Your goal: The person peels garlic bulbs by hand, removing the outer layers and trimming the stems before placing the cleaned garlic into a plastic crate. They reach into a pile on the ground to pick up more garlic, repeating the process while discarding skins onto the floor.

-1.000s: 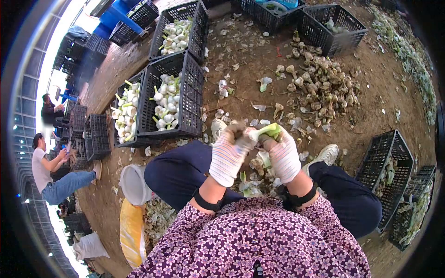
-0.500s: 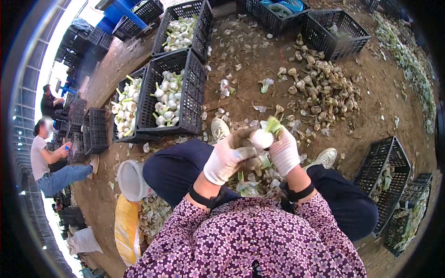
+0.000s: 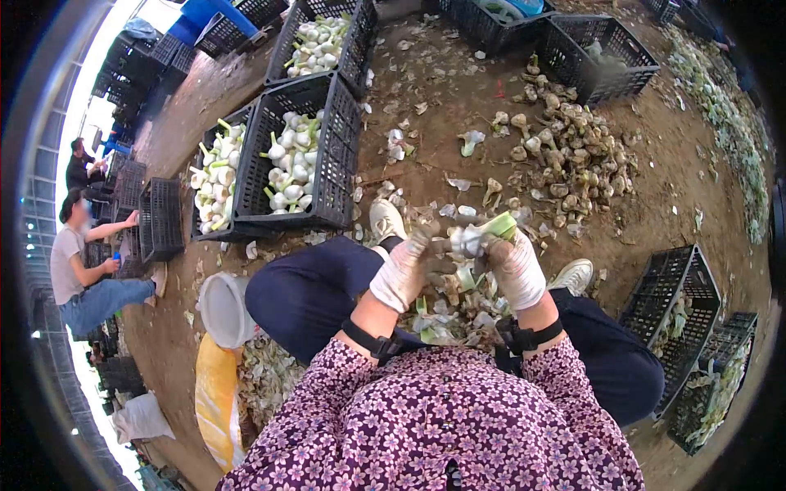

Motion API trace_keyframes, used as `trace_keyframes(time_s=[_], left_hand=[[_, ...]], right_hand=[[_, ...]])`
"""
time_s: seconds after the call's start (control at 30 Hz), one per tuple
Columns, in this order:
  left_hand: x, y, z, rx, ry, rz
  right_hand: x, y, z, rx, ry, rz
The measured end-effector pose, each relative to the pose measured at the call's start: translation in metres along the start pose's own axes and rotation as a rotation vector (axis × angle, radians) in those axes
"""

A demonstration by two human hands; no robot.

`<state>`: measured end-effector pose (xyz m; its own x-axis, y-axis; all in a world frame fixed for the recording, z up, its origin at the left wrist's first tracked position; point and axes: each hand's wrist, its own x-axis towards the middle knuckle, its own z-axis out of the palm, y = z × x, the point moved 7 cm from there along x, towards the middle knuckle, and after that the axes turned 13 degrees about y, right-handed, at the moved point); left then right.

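Note:
Both hands wear pale, soiled gloves. A garlic bulb (image 3: 470, 240) with a green stem is between them, its white part blurred. My right hand (image 3: 516, 266) is closed round the stem side of it. On the bulb's other side is my left hand (image 3: 407, 266), its fingertips smeared by motion, so their grip cannot be made out. Loose peelings (image 3: 446, 315) lie on the ground below the hands, between my legs. Beyond them to the right is a heap of unpeeled brown garlic (image 3: 577, 155).
Black crates of white garlic (image 3: 336, 176) stand ahead on the left. A white bucket (image 3: 227, 309) and a yellow sack (image 3: 217, 401) are beside my left leg. Crates with leaves (image 3: 675, 315) stand at the right. Two people (image 3: 72, 262) sit at the far left.
My hands have moved slightly apart, and the bulb, earlier seen round and white, is now blurred between them. The nearer person at the left has stretched an arm to a crate.

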<state>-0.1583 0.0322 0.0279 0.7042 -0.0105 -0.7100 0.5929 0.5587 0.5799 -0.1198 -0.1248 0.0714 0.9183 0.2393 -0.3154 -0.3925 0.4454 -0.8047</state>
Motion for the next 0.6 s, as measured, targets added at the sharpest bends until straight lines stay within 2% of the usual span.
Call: trace_keyframes(time_s=[0.07,0.13,0.2,0.23,0.27,0.33,0.37,0.4,0.47,0.5,0.53,0.6], left_hand=[[0.005,0.003,0.016,-0.006,-0.193,0.132],[-0.002,0.000,0.016,-0.017,-0.163,0.091],[-0.013,0.007,0.022,0.019,-0.142,0.114],[-0.015,0.011,0.022,0.055,-0.123,0.138],[-0.005,0.009,0.015,0.057,-0.124,0.143],[0.010,0.008,0.006,-0.280,-0.353,0.165],[0.000,0.020,0.005,-0.285,-0.313,0.111],[-0.006,0.029,0.000,-0.264,-0.171,0.163],[-0.012,0.042,-0.003,-0.225,-0.059,0.268],[-0.016,0.044,-0.005,-0.225,-0.054,0.279],[-0.020,0.044,-0.003,-0.194,-0.097,0.290],[-0.025,0.042,0.010,-0.161,-0.153,0.297]], right_hand=[[0.005,0.025,0.007,0.231,-0.018,0.050],[0.006,0.030,0.005,0.258,-0.021,-0.032],[0.003,0.030,0.008,0.388,0.014,0.208],[0.000,0.041,0.000,0.439,0.161,0.274],[0.002,0.041,0.000,0.440,0.156,0.271],[-0.008,0.036,0.017,0.910,-0.198,0.472],[-0.005,0.050,-0.001,0.784,-0.148,0.547],[-0.007,0.038,-0.009,0.316,0.003,0.369],[0.000,0.020,-0.005,-0.488,-0.126,0.173],[0.003,0.001,0.001,-1.279,-0.090,0.068],[0.003,0.010,0.001,-1.278,-0.092,0.059],[0.001,0.009,0.005,-0.789,0.040,-0.124]])
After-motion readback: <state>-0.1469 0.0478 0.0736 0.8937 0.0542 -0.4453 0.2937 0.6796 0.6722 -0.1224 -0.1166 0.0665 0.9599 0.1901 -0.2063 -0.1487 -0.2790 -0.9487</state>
